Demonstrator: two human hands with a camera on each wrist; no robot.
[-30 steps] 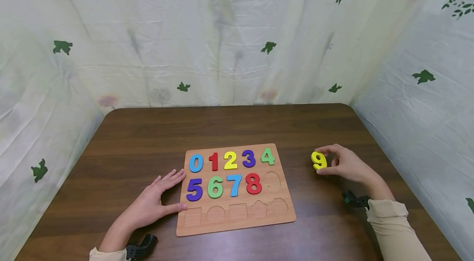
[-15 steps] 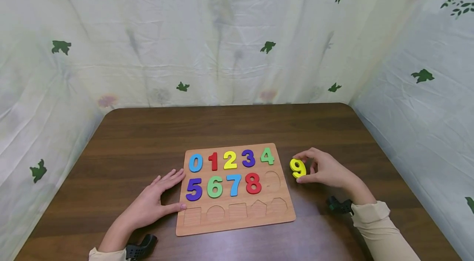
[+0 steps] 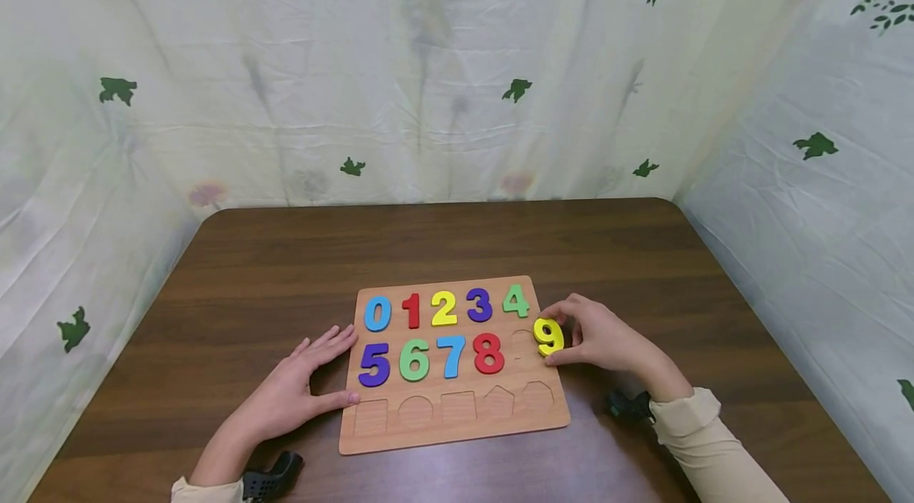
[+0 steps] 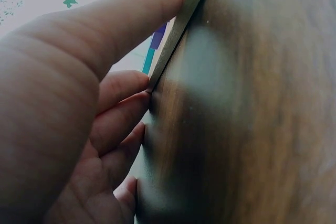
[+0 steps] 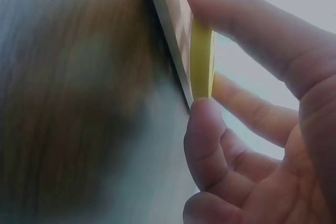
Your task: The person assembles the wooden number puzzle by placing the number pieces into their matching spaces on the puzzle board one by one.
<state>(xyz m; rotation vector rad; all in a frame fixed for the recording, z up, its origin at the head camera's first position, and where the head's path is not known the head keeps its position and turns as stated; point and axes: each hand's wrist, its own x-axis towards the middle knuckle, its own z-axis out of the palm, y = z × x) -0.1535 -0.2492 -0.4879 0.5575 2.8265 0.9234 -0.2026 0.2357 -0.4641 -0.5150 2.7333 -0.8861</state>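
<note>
Between thumb and fingers, my right hand point(image 3: 607, 336) pinches a yellow number 9 piece point(image 3: 548, 337) over the right edge of a wooden number puzzle board point(image 3: 457, 439). The 9 partly covers a bare recess beside the red 8 point(image 3: 489, 353); in the right wrist view its yellow side edge point(image 5: 201, 61) shows close over the board. My left hand point(image 3: 293, 384) lies with fingers spread against the board's left edge, thumb on its border. Colored digits 0 to 8 fill the board's upper two rows, among them a green 4 point(image 3: 516, 301) and a purple 5 point(image 3: 374, 366).
The board's lowest row holds several bare outlined recesses, one of them an arch point(image 3: 539, 398). A dark brown wooden table point(image 3: 300, 249) carries the board. White cloth point(image 3: 428, 90) with leaf and bird prints hangs behind and at both sides.
My right hand has carried the yellow 9 leftward from the table's right side to above the board's right edge. My left hand and the board have stayed in place.
</note>
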